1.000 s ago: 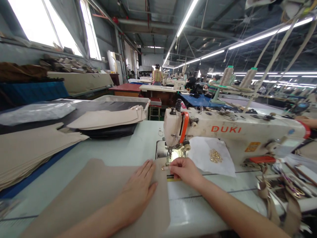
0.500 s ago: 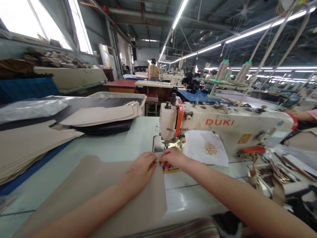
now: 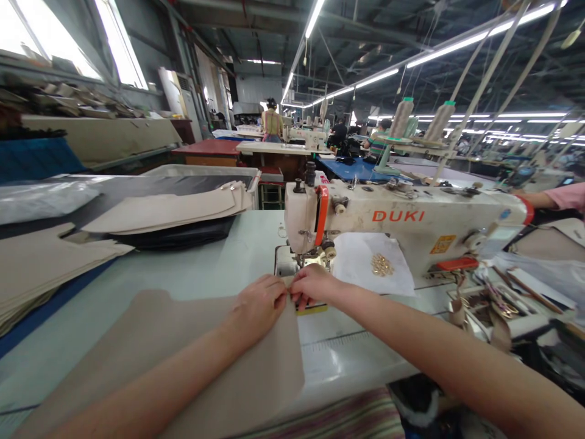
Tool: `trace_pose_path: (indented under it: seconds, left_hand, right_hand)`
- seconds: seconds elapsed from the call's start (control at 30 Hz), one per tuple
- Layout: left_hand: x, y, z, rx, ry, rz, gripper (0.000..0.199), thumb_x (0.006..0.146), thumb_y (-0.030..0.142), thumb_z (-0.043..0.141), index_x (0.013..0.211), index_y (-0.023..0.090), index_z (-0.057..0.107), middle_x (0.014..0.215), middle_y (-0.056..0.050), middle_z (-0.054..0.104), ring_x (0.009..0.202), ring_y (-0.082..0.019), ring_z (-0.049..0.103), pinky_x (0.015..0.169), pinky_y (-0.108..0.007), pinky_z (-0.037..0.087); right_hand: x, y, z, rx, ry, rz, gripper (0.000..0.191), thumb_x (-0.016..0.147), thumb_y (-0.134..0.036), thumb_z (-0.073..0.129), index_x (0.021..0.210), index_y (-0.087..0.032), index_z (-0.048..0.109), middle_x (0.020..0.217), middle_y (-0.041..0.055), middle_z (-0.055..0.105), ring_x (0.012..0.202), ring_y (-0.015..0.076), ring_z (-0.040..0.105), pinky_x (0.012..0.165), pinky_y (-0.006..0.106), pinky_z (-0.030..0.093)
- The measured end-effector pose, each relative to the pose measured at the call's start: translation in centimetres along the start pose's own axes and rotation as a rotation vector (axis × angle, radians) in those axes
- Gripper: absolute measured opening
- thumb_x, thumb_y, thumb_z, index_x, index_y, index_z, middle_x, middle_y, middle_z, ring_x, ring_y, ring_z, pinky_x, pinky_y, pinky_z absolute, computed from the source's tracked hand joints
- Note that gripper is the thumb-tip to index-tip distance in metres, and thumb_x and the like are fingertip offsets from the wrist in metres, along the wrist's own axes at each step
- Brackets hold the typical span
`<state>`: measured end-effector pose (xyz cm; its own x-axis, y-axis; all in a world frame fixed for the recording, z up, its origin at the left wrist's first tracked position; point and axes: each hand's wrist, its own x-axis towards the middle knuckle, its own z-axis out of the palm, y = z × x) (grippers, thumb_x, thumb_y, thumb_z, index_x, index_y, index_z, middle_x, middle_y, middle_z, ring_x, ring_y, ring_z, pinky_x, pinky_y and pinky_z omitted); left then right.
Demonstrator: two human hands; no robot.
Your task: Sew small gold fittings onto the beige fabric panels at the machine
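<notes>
A large beige fabric panel (image 3: 192, 341) lies across the sewing machine's table, its far edge close to the needle area. My left hand (image 3: 262, 305) rests on that panel, fingers curled and pinching its edge near the presser foot. Right beside it, my right hand (image 3: 313, 285) has its fingertips closed on the same edge; the fingertips of the two hands nearly meet. Just beyond them stands the head of the white sewing machine (image 3: 397, 210), with an orange lever guard. Whatever small piece may lie between the fingertips is hidden.
Stacked beige panels (image 3: 169, 210) lie at the left, with more cut pieces (image 3: 41, 268) nearer. Small gold metal parts (image 3: 381, 264) sit on a white sheet (image 3: 354, 256) under the machine arm. A tray (image 3: 493, 305) with straps and scissors stands right. A co-worker's arm (image 3: 539, 200) reaches in.
The view has shifted slightly, so the scene sits further left. Both hands stay at the panel's edge by the needle, the left fingers curled a little more.
</notes>
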<state>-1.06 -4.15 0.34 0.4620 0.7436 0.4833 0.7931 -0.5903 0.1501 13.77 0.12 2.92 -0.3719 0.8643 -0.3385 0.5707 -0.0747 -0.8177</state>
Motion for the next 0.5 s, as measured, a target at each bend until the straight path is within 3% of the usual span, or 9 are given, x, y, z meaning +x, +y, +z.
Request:
trace_pose_path:
  seconds: [0.1, 0.23, 0.4, 0.5]
  left_hand:
    - [0.0, -0.1, 0.0, -0.008, -0.009, -0.001, 0.018, 0.079, 0.010, 0.046, 0.068, 0.018, 0.058, 0.071, -0.002, 0.062, 0.073, -0.016, 0.057, 0.069, -0.026, 0.046]
    - [-0.1, -0.1, 0.0, -0.027, -0.021, -0.004, 0.017, 0.080, 0.011, 0.046, 0.071, 0.018, 0.057, 0.074, -0.003, 0.062, 0.075, -0.017, 0.057, 0.071, -0.028, 0.046]
    - [-0.2, 0.0, 0.0, -0.025, -0.018, -0.019, 0.016, 0.080, 0.010, 0.047, 0.069, 0.018, 0.056, 0.074, -0.003, 0.062, 0.076, -0.018, 0.056, 0.072, -0.028, 0.045]
    - [-0.1, 0.0, -0.1, -0.030, -0.036, -0.024, 0.015, 0.079, 0.009, 0.047, 0.070, 0.018, 0.055, 0.074, -0.003, 0.061, 0.075, -0.017, 0.055, 0.071, -0.028, 0.045]
  right_hand:
    - [-1.2, 0.8, -0.4, -0.148, 0.086, -0.110, 0.011, 0.076, -0.014, 0.058, 0.066, -0.015, 0.060, 0.054, -0.0029, 0.061, 0.047, 0.0095, 0.059, 0.049, 0.017, 0.044]
    - [-4.2, 2.8, -1.2, -0.350, 0.197, -0.331, 0.004, 0.077, -0.016, 0.062, 0.080, -0.018, 0.062, 0.081, 0.0022, 0.066, 0.081, 0.0167, 0.060, 0.073, 0.026, 0.045]
    - [-6.3, 4.2, -1.7, -1.076, 0.106, -1.045, 0.018, 0.092, -0.018, 0.043, 0.088, -0.015, 0.060, 0.087, 0.0059, 0.063, 0.084, 0.0172, 0.055, 0.075, 0.029, 0.044]
    - [-5.7, 3.8, -1.5, -1.211, 0.093, -1.234, 0.019, 0.093, -0.015, 0.040, 0.092, -0.013, 0.059, 0.093, 0.0069, 0.063, 0.086, 0.0165, 0.054, 0.077, 0.029, 0.045]
